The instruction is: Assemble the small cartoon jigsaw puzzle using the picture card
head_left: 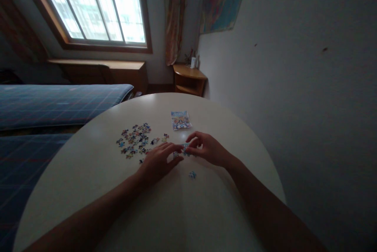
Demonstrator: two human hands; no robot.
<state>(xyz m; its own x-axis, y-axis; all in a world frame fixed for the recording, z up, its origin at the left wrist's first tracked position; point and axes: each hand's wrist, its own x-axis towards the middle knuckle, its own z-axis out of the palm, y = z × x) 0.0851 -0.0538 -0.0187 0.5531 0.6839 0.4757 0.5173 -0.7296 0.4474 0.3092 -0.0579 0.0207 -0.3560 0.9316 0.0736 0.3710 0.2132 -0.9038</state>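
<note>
My left hand [160, 159] rests over the table with its fingers stretched out and its thumb apart. Small joined puzzle pieces [176, 154] show between that thumb and forefinger. My right hand [206, 148] is closed in a pinch at a light-blue puzzle piece [186, 150], right beside the left fingertips. The fingers partly hide these pieces, so I cannot tell how they fit together. A single bluish puzzle piece [192, 174] lies nearer to me. Left of my hands spreads a loose pile of puzzle pieces [134, 140], partly covered by my left hand.
The round white table [97, 189] carries everything. A printed picture sheet [180, 120] lies beyond my hands. A plaid-covered bed [59, 103] adjoins on the left, a wall [309, 106] on the right. A wooden corner cabinet [190, 73] stands behind, near the window [97, 4].
</note>
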